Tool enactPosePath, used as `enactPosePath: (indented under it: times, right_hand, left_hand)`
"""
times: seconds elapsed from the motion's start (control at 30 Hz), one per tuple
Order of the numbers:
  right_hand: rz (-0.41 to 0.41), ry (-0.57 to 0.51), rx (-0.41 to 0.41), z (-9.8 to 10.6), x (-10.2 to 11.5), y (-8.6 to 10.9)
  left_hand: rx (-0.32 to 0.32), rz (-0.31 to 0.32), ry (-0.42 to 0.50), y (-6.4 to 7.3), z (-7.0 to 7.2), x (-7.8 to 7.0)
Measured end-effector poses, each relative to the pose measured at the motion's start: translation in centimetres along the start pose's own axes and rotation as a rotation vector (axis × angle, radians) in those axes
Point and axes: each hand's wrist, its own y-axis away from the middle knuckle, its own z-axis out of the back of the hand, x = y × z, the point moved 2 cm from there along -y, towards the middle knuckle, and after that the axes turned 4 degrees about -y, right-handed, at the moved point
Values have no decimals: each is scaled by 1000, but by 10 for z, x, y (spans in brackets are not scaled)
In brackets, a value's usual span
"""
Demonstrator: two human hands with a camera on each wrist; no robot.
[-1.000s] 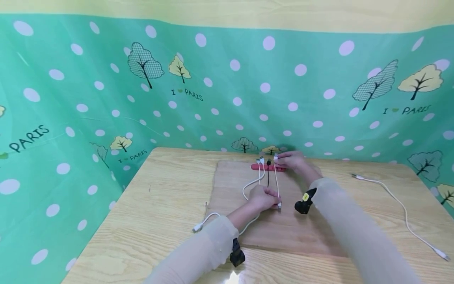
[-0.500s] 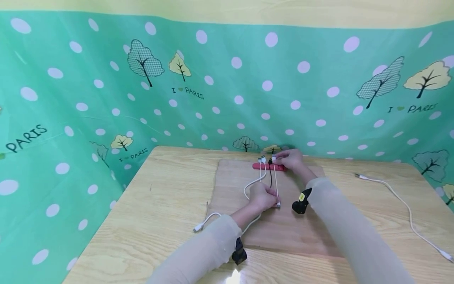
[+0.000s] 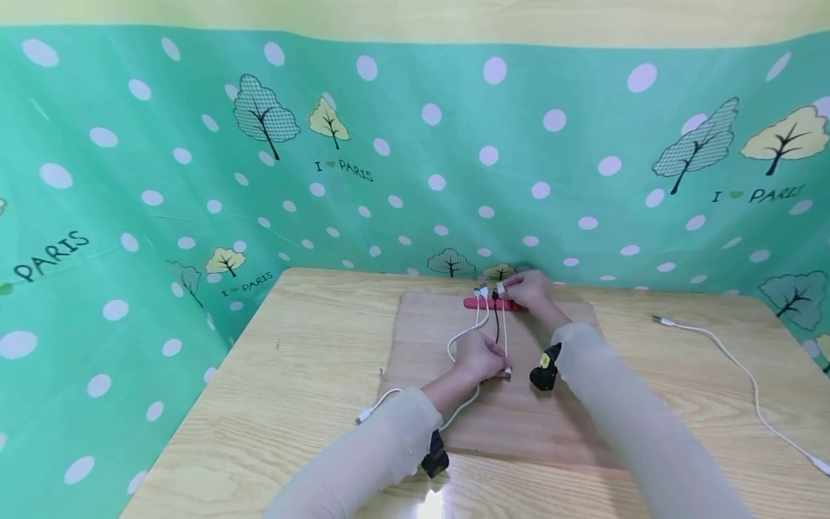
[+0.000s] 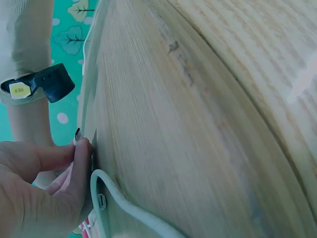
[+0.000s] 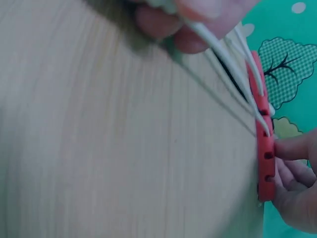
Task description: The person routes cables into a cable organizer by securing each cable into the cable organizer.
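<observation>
A red cable holder (image 3: 476, 303) lies at the back edge of a wooden board, with slots along it in the right wrist view. My left hand (image 3: 478, 357) pinches the near end of a short white USB cable (image 3: 505, 335); the metal plug tip pokes past the fingertips. With thumb and fingers, my right hand (image 3: 530, 288) pinches the white plug at the cable's far end, just behind the holder. The cable runs taut between both hands and meets the holder at a slot. Left of it, a black cable (image 3: 497, 324) and two white cables (image 5: 251, 57) cross the holder.
The wooden board (image 3: 421, 317) lies on a light wood table (image 3: 311, 339). A loose white USB cable (image 3: 746, 375) curves along the right side. Another white plug (image 3: 364, 416) lies left of the board. A green patterned curtain (image 3: 389, 180) hangs behind the table.
My right hand has shifted slightly left along the holder, bringing the white plug closer to the black cable. My left hand keeps its pinch and has barely moved.
</observation>
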Motion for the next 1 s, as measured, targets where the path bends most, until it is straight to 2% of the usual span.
enactPosePath:
  times: [0.23,0.5,0.6,0.77,1.0]
  right_hand:
    - [-26,-68,23,4,3,6]
    - [-73,-244,61,13,0,12]
    - [-105,-306,67,21,-6,15]
    - [-127,-276,100,38,-19,23]
    - [-146,-188,72,67,-48,29]
  left_hand:
    - [7,-47,-53,8,2,-5]
    - [-20,-155,-258,15,10,-10]
    - [-6,-170,-282,17,11,-12]
    - [-25,-159,-250,17,13,-15]
    - [6,-153,-213,14,9,-20]
